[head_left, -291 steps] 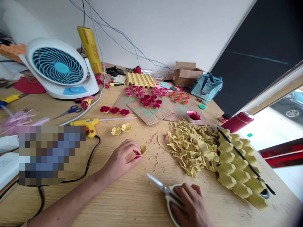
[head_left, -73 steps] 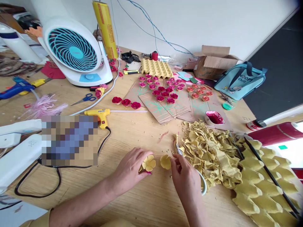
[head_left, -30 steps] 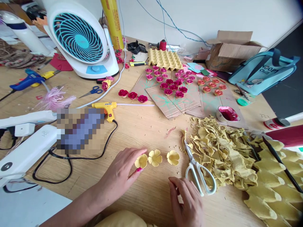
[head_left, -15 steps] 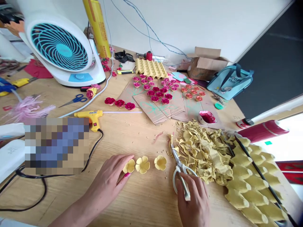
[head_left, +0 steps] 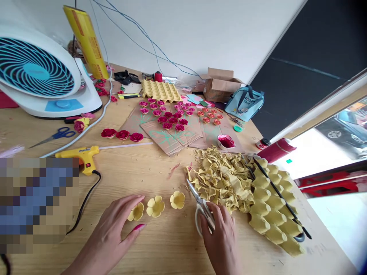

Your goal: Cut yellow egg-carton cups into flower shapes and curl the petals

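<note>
My left hand point(head_left: 113, 225) is beside the leftmost of three yellow egg-carton flower cups, its thumb and fingers apart. That left cup point(head_left: 136, 212) sits just by the fingers and is partly covered. A middle cup point(head_left: 155, 206) and a right cup point(head_left: 177, 200) stand to its right on the wood. My right hand point(head_left: 222, 233) is closed over the white handles of a pair of scissors point(head_left: 197, 196). Their blades point away toward a heap of yellow carton scraps point(head_left: 226, 177).
Upturned egg carton point(head_left: 271, 202) with a black brush point(head_left: 282, 196) lies right. Behind are painted roses on cardboard point(head_left: 172, 137), a bowl of red paint point(head_left: 226, 142) and another egg tray point(head_left: 161, 91). A yellow glue gun point(head_left: 86, 156) and fan point(head_left: 37, 76) are left.
The camera view has swung right. My left thumb has come away from the left cup and the hand has opened wider. My right fingers have shifted around the scissor handles.
</note>
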`<state>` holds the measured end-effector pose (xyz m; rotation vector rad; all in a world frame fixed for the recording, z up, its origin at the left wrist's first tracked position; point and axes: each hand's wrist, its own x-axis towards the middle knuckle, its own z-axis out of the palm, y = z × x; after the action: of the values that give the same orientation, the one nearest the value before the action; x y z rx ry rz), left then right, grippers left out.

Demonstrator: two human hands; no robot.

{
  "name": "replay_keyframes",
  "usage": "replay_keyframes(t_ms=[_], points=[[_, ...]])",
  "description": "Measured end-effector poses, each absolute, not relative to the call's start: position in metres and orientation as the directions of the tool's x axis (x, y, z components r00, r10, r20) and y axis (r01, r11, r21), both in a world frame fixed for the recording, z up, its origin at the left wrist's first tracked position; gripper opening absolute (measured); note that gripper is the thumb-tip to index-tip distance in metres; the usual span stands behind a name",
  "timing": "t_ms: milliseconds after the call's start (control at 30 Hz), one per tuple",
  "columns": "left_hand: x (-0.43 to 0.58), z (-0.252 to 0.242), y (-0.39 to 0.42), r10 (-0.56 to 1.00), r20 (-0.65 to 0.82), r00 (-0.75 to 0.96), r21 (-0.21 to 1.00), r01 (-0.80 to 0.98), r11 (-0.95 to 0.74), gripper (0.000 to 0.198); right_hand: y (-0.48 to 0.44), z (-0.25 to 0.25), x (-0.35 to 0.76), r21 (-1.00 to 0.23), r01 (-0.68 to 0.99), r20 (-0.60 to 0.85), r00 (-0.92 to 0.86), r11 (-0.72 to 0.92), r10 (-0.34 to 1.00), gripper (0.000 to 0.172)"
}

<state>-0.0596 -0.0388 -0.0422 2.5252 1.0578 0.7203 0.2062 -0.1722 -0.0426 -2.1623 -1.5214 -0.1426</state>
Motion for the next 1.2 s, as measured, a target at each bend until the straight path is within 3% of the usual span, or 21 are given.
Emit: replay_keyframes(t_ms=[167,433,667,1000,1200], points=[[-0.057,-0.041,-0.036,0.712,0.366,0.599,0.463,0.546,-0.698,0.049,-0.198,-0.03,0.216,-0.364,0.925,0.401,0.265,-0.113,0.877,0.021],[-0.048,-0.037,-0.036,0.732,0.334,0.593,0.524,0.529,-0.668,0.046,-0.237,-0.038,0.231,-0.356,0.921,0.318,0.276,-0.156,0.907,0.017],[-0.039,-0.033,-0.036,0.63,0.389,0.672,0.449,0.458,-0.767,0.038,-0.223,-0.048,0.233,-0.275,0.925,0.359,0.351,-0.262,0.865,0.016],[-0.001,-0.012,-0.052,0.494,0.411,0.766,0.432,0.313,-0.846,0.031,-0.212,-0.037,0.233,-0.331,0.911,0.364,0.362,-0.244,0.858,0.016],[0.018,-0.008,-0.064,0.442,0.402,0.802,0.474,0.231,-0.85,0.026,-0.223,-0.039,0.23,-0.355,0.92,0.286,0.277,-0.168,0.917,0.015]])
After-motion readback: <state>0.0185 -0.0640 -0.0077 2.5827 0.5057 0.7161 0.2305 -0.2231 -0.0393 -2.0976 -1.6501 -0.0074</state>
